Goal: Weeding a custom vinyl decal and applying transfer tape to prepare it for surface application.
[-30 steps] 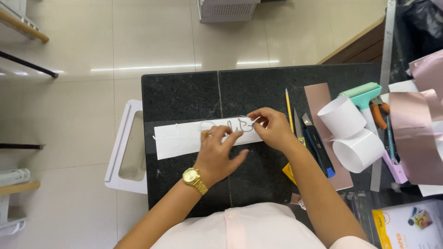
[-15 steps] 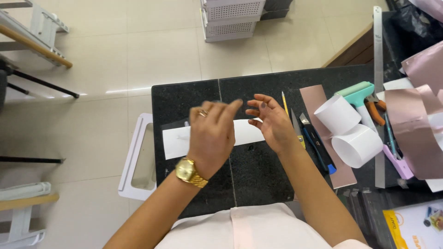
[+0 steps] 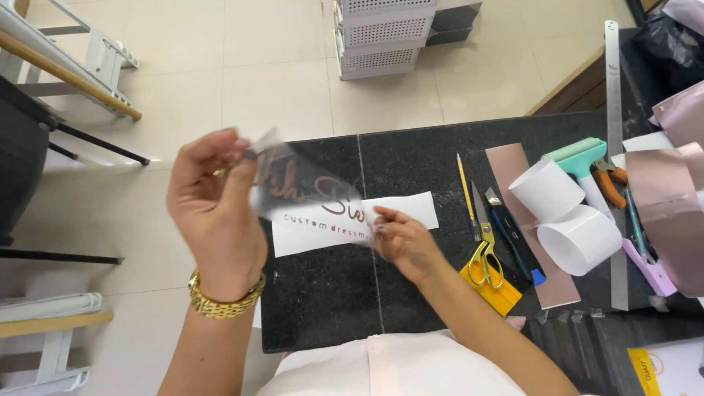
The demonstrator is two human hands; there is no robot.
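**Head view: clear film lifted leftward off a white strip**

Head view showed the left hand (image 3: 213, 213) raised above the left edge of the black worktop (image 3: 440, 154), its thumb and fingers pinched together on the left end of a clear film (image 3: 304, 187) that carried rose-coloured lettering. That film ran as a long band, slanting from the raised left hand down and to the right, where it met the white backing strip (image 3: 400, 213) lying flat on the worktop. The strip's long axis ran left to right, roughly parallel to the worktop's near edge, and it sat left of the middle seam.

The right hand (image 3: 403, 242) rested on the strip near its right end, fingers curled and pressing down just where the film's lower end reached the paper; whether they also gripped the film could not be told. So the film lay between the two hands, high on the left and low on the right, and the left hand alone carried its free end.

Further toward the right edge lay a pencil (image 3: 463, 180), yellow-handled scissors (image 3: 484, 249), a craft knife (image 3: 513, 235) and two white rolls (image 3: 568, 216), all well apart from both hands.
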